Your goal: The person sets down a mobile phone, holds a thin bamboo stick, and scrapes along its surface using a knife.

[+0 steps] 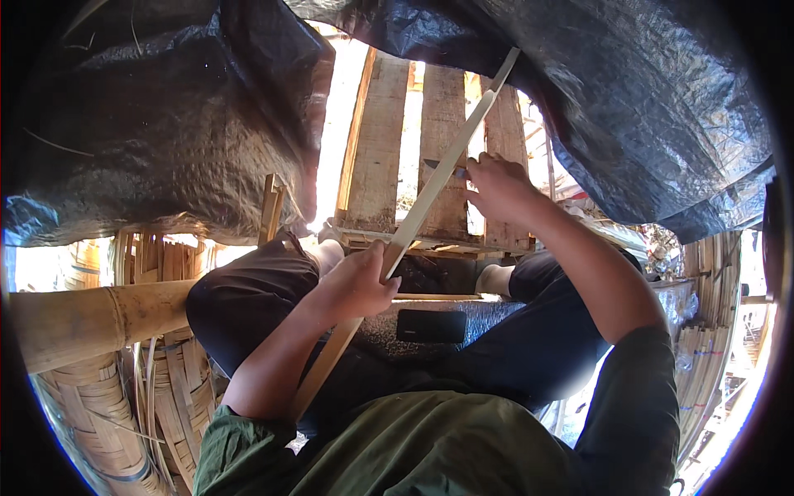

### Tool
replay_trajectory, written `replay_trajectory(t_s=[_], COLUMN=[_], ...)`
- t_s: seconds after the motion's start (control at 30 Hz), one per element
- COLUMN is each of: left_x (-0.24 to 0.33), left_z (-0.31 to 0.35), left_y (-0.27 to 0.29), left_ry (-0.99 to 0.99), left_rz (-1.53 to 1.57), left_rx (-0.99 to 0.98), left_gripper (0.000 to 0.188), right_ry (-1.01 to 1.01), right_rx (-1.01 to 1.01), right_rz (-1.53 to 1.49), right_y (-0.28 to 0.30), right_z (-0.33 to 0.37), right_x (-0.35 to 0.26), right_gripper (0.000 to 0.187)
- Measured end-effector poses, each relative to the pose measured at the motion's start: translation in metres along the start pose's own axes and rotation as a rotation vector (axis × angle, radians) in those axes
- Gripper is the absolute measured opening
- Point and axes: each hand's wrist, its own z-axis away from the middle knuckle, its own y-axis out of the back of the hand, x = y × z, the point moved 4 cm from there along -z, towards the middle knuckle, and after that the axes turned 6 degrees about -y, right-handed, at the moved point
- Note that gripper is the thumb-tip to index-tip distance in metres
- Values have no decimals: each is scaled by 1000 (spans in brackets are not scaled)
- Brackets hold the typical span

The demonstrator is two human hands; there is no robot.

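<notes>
A long pale bamboo strip (447,165) slants from beside my left side up and away to the far right. My left hand (357,285) is closed around its nearer part, over my lap. Farther along, my right hand (501,188) grips a knife (432,164). The short dark blade shows on the left side of the strip, and the strip crosses in front of part of the knife. Whether the edge touches the strip I cannot tell. My fingers hide most of the knife's handle.
Wooden planks (374,140) with bright gaps stand ahead of me. Dark plastic sheeting (628,99) hangs on both sides. A thick bamboo pole (116,318) juts in from the left above woven bamboo baskets (107,413). A flat black rectangular device (432,326) lies between my legs. Bundled strips (703,355) stand at right.
</notes>
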Motion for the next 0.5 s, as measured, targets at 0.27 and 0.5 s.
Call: replay_trajectory(t_s=[0.27, 0.5], left_x=[1, 14], left_z=[0, -3], left_y=[0, 18], left_ry=[-18, 165], left_rz=[113, 463], left_rx=[13, -83], left_gripper=[46, 34], right_ry=[8, -230], right_rx=[-167, 13], right_rz=[109, -29], right_y=[4, 49], right_z=[-2, 25], right_x=[10, 38], right_gripper=[27, 18])
